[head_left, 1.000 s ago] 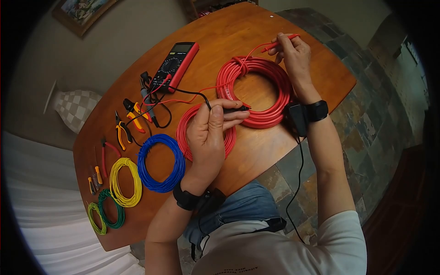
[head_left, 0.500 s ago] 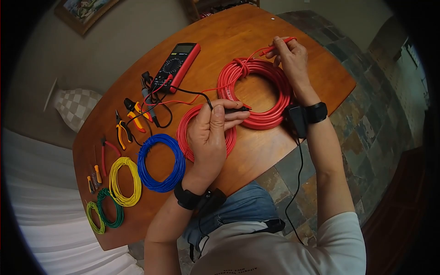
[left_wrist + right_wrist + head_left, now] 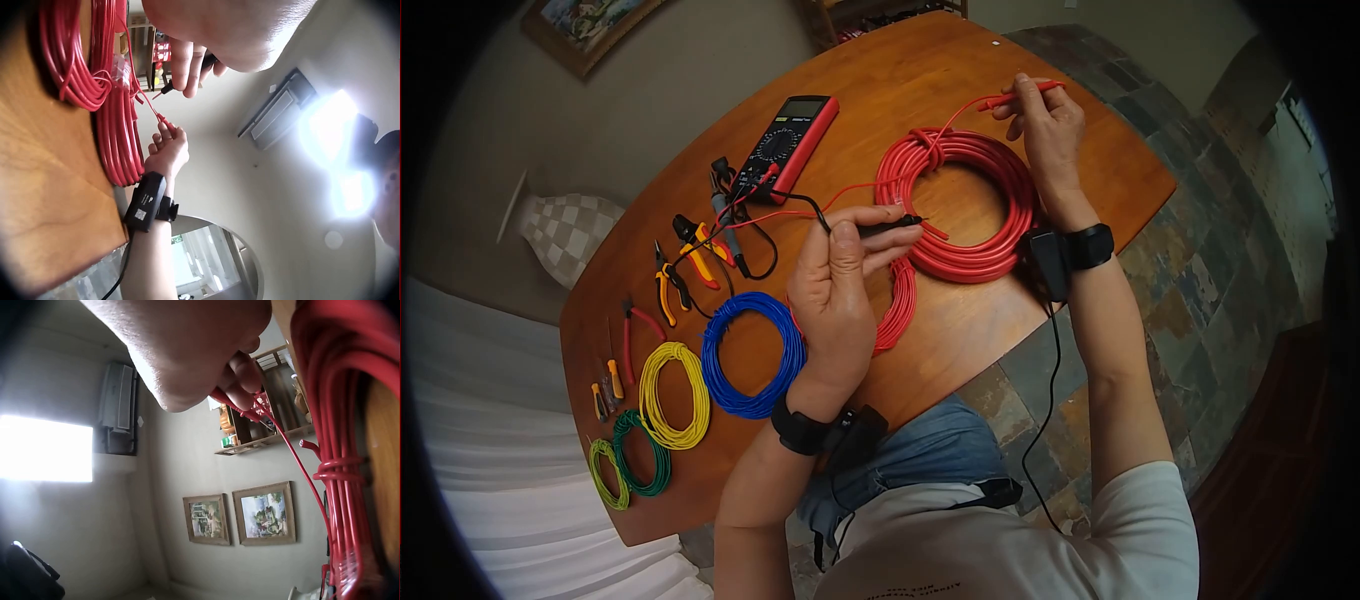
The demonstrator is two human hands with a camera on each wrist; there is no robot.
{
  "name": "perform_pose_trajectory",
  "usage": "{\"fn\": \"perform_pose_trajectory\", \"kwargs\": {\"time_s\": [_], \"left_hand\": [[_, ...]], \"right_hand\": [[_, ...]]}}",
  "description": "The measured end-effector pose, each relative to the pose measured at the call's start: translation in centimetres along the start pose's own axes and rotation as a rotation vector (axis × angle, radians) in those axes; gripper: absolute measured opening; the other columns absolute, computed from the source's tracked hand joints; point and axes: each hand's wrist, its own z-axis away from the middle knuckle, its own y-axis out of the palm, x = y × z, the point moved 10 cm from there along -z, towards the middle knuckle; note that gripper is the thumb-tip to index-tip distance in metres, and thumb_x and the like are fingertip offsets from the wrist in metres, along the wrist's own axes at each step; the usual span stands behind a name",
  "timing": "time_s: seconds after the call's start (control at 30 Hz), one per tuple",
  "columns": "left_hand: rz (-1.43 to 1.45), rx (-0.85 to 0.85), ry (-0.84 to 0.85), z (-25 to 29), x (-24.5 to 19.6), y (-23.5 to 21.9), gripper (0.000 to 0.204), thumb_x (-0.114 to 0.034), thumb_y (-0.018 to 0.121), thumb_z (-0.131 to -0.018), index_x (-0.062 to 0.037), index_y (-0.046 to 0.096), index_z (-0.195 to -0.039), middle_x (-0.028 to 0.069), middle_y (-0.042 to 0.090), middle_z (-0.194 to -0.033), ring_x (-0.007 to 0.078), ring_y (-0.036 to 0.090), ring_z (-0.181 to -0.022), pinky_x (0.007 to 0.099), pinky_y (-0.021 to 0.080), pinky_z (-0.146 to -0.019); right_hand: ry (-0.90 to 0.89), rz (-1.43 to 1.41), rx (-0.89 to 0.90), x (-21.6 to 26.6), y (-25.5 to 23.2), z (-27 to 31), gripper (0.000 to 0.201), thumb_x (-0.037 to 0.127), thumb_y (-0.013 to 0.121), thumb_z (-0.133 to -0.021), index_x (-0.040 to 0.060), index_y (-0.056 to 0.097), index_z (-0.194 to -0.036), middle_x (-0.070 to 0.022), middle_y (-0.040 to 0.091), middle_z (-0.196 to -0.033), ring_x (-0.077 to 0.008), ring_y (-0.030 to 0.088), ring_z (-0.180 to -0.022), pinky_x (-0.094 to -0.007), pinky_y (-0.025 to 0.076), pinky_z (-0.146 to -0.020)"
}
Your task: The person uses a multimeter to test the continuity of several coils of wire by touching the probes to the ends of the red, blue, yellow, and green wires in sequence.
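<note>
My left hand [image 3: 837, 290] holds the black test probe [image 3: 912, 220], its tip pointing right, close to a loose red cable end [image 3: 936, 230] on the inner side of the thick red cable coil [image 3: 975, 262]. Beyond the coil's far right side, my right hand [image 3: 1050, 135] pinches the red test probe [image 3: 998, 101] between thumb and fingers. Its red lead runs down across the coil to the multimeter [image 3: 785, 150]. In the right wrist view, a cut cable end [image 3: 306, 444] sticks out beside the coil's tie. A thinner red wire coil [image 3: 895, 320] is partly hidden behind my left hand.
Left of the hands lie blue [image 3: 752, 395], yellow [image 3: 675, 430] and green [image 3: 645, 485] wire coils. Pliers [image 3: 665, 290], wire cutters [image 3: 697, 255] and screwdrivers [image 3: 614, 380] lie along the table's far left. The wooden table [image 3: 960, 325] ends near my body.
My left hand has moved left with the black probe, drawing its tip back from the red cable end. My right hand dipped slightly, then rose a little to the right with the red probe.
</note>
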Motion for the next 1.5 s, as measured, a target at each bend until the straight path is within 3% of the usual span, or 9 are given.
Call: {"fn": "perform_pose_trajectory", "kwargs": {"time_s": [0.33,0.77,0.87,0.97,1.07,1.3,1.4,1.5], "left_hand": [[-0.057,0.119,-0.104,1.0,1.5,1.5,0.035,-0.024,0.029,-0.102,0.0046,0.049,-0.106,0.0185,0.059,-0.106,0.0256,0.065,-0.093,0.0319,0.053,-0.083],[-0.04,0.091,-0.111,0.8,2.1,1.3,0.035,-0.024,0.028,-0.102,0.0045,0.049,-0.105,0.0181,0.06,-0.106,0.0239,0.065,-0.093,0.0292,0.053,-0.082],[-0.038,0.088,-0.11,0.9,2.1,1.3,0.035,-0.024,0.028,-0.102,0.0044,0.049,-0.105,0.018,0.06,-0.106,0.0238,0.065,-0.093,0.029,0.053,-0.082],[-0.016,0.066,-0.105,0.8,2.1,1.2,0.034,-0.022,0.031,-0.102,0.005,0.05,-0.104,0.0176,0.061,-0.104,0.024,0.066,-0.092,0.0296,0.054,-0.081],[0.019,0.031,-0.093,0.8,2.0,1.2,0.032,-0.02,0.035,-0.101,0.0064,0.053,-0.101,0.0167,0.062,-0.099,0.0245,0.067,-0.089,0.0308,0.055,-0.077],[0.001,0.058,-0.092,0.9,1.8,1.3,0.032,-0.021,0.032,-0.102,0.0055,0.051,-0.104,0.0174,0.061,-0.102,0.0245,0.066,-0.091,0.0318,0.055,-0.08],[0.004,0.023,-0.023,0.5,0.3,0.8,0.031,-0.019,0.033,-0.101,0.0058,0.051,-0.104,0.0169,0.06,-0.102,0.0244,0.066,-0.092,0.0327,0.054,-0.081],[0.006,0.005,0.005,0.2,-0.5,0.1,0.031,-0.019,0.032,-0.102,0.0052,0.051,-0.105,0.0168,0.06,-0.104,0.024,0.065,-0.093,0.0333,0.054,-0.083]], "right_hand": [[0.073,-0.015,0.028,-0.4,0.2,0.1,0.026,0.02,0.053,-0.09,-0.0012,0.064,-0.079,-0.0072,0.064,-0.062,-0.0087,0.055,-0.048,-0.0213,0.042,-0.043],[0.076,0.041,0.121,-2.0,1.3,0.0,0.029,0.024,0.055,-0.091,-0.0008,0.063,-0.08,-0.0075,0.065,-0.063,-0.0105,0.054,-0.043,-0.0238,0.042,-0.042],[0.121,0.071,0.174,-2.1,1.5,0.1,0.024,0.022,0.054,-0.094,0.0003,0.061,-0.085,-0.0074,0.065,-0.07,-0.0107,0.062,-0.06,-0.0208,0.044,-0.045],[0.118,0.092,0.172,-2.0,1.6,0.1,0.025,0.023,0.054,-0.094,0.0001,0.06,-0.085,-0.0076,0.065,-0.07,-0.0104,0.061,-0.06,-0.0206,0.044,-0.045],[0.044,0.023,0.14,-1.8,1.5,-0.1,0.028,0.023,0.056,-0.092,-0.0018,0.062,-0.081,-0.0066,0.064,-0.062,-0.0099,0.054,-0.044,-0.023,0.042,-0.042],[0.049,0.052,0.175,-0.9,1.7,0.3,0.026,0.022,0.056,-0.092,-0.001,0.061,-0.081,-0.0056,0.063,-0.061,-0.0084,0.052,-0.045,-0.0213,0.04,-0.042],[-0.076,-0.042,-0.097,1.3,-1.1,0.2,0.024,0.02,0.054,-0.093,0.0003,0.061,-0.081,-0.0054,0.063,-0.061,-0.007,0.052,-0.046,-0.0203,0.039,-0.042],[-0.074,-0.084,-0.169,1.7,-2.4,0.0,0.023,0.019,0.051,-0.094,0.0017,0.06,-0.081,-0.0058,0.063,-0.061,-0.0063,0.052,-0.046,-0.0192,0.038,-0.042]]}}
